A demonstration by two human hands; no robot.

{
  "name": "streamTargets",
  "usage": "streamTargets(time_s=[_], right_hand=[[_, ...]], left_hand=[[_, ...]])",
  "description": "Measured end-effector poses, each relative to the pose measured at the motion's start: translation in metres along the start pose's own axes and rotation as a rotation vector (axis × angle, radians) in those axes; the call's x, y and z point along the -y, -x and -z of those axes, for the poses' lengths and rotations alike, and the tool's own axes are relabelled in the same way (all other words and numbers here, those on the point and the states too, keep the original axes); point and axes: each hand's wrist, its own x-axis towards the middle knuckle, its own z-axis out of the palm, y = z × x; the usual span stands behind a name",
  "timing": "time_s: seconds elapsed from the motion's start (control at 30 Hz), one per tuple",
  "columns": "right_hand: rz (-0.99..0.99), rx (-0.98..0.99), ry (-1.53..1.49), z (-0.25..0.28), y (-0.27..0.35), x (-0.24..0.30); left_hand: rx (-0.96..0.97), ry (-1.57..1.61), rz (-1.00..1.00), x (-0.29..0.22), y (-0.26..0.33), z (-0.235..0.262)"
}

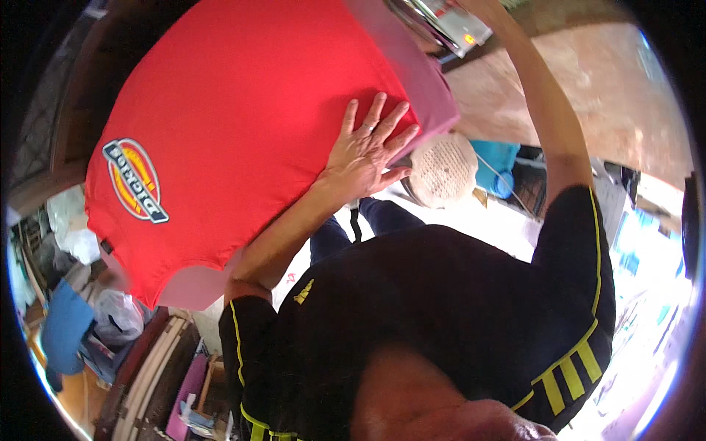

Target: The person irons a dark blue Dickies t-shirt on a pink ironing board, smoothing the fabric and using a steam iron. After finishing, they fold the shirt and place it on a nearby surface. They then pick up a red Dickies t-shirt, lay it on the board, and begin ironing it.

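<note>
A red T-shirt (pixel 250 110) with a coloured oval badge on its chest lies spread over a padded pinkish board (pixel 434 95). My left hand (pixel 364 151) rests flat on the shirt near its right edge, fingers spread, a ring on one finger. At the top edge, my right hand (pixel 479 4) meets what looks like a clothes iron (pixel 465 42), with a shiny metal side and a glowing orange light. Most of that hand is cut off by the frame, so its grip is hidden.
A round, cream stool seat with holes (pixel 443 169) stands beside the board, close to a blue container (pixel 496 167). Plastic bags (pixel 118 316), a blue item (pixel 68 323) and boards clutter the lower left. A pinkish-brown surface (pixel 581 81) lies behind my right arm.
</note>
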Motion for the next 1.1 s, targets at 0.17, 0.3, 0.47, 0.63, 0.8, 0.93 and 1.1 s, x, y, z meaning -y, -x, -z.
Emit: streamTargets(time_s=[0.17, 0.3, 0.47, 0.63, 0.8, 0.93, 1.1], right_hand=[[0.07, 0.008, -0.011, -0.001, -0.012, 0.007], [0.044, 0.017, 0.023, 0.022, 0.034, 0.035], [0.04, 0.136, -0.176, 0.02, 0.085, 0.065], [0.315, 0.061, -0.11, -0.052, 0.136, 0.108], [0.49, 0.012, -0.057, -0.13, 0.159, 0.166], [0.583, -0.122, 0.088, -0.166, 0.083, 0.215], [0.63, -0.19, 0.261, -0.208, -0.073, 0.227]], left_hand=[[-0.032, 0.133, 0.134, -0.005, 0.016, 0.018], [-0.273, -0.085, 0.504, 0.024, 0.063, 0.04], [-0.356, -0.269, 0.773, 0.043, 0.099, 0.033], [-0.395, -0.242, 0.781, 0.038, 0.11, 0.025], [-0.358, -0.178, 0.819, 0.025, 0.13, 0.027], [-0.316, -0.122, 0.841, 0.017, 0.138, 0.032], [-0.385, -0.143, 0.774, 0.011, 0.128, 0.026]])
